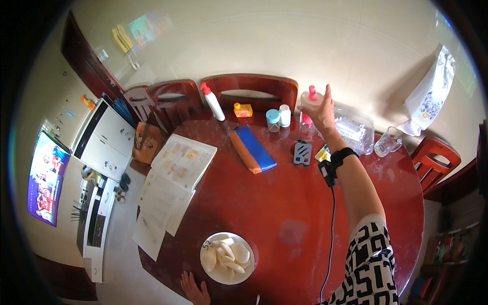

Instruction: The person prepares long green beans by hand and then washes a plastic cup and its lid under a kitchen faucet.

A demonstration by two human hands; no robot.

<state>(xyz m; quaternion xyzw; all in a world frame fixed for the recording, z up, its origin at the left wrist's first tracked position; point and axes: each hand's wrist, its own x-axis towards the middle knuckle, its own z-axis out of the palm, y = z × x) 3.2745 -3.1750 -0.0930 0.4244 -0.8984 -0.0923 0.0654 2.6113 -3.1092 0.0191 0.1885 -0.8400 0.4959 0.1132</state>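
Note:
My right hand [323, 114] reaches to the far side of the table, at a translucent bottle with a pink top [312, 100]. Its thumb crosses the bottle's lower part and another finger points upward; whether the hand grips the bottle is unclear. A second pink part [306, 119] shows just below the thumb. My left hand [195, 288] rests on the near table edge, fingers apart and holding nothing. Beside it stands a white plate [244, 277] of peeled, pale cut pieces [227, 254], perhaps fruit or root vegetable.
On the red table [282, 202] lie an open book [183, 162], a blue-and-orange pouch [252, 149] and a grey stand [302, 153]. A white pump bottle [213, 103], teal-lidded jar [272, 121], clear plastic tray [354, 131] and glass mug [388, 142] line the back. A cable [332, 228] trails from my right wrist.

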